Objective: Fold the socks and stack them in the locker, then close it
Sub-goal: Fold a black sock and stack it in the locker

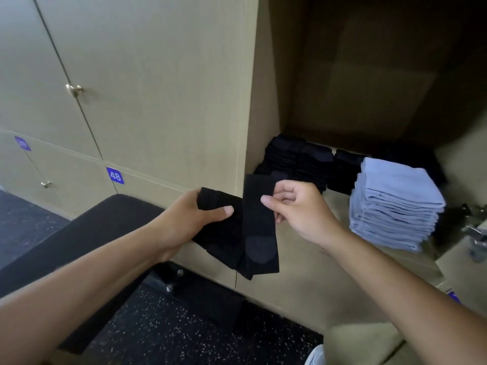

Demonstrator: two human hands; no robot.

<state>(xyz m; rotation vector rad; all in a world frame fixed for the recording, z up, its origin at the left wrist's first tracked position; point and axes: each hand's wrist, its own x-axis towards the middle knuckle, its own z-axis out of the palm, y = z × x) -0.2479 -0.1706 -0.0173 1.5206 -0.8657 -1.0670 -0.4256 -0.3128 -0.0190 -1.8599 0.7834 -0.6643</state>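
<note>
I hold a pair of black socks [253, 233] in front of the open locker [266, 101]. My left hand [192, 219] grips the left sock near its folded top, thumb across the cloth. My right hand [295, 206] pinches the upper part of the right sock, which hangs down with its grey heel patch showing. Inside the locker, stacks of folded black socks [303, 162] fill the back left of the shelf. A tall stack of folded light blue cloths [395, 204] stands to their right.
Closed beige locker doors [131, 88] with brass knobs and a blue tag numbered 48 [115, 175] lie to the left. A black padded bench [87, 238] stands below my left arm on dark speckled flooring. The open door's metal hinge [474, 233] shows at the right edge.
</note>
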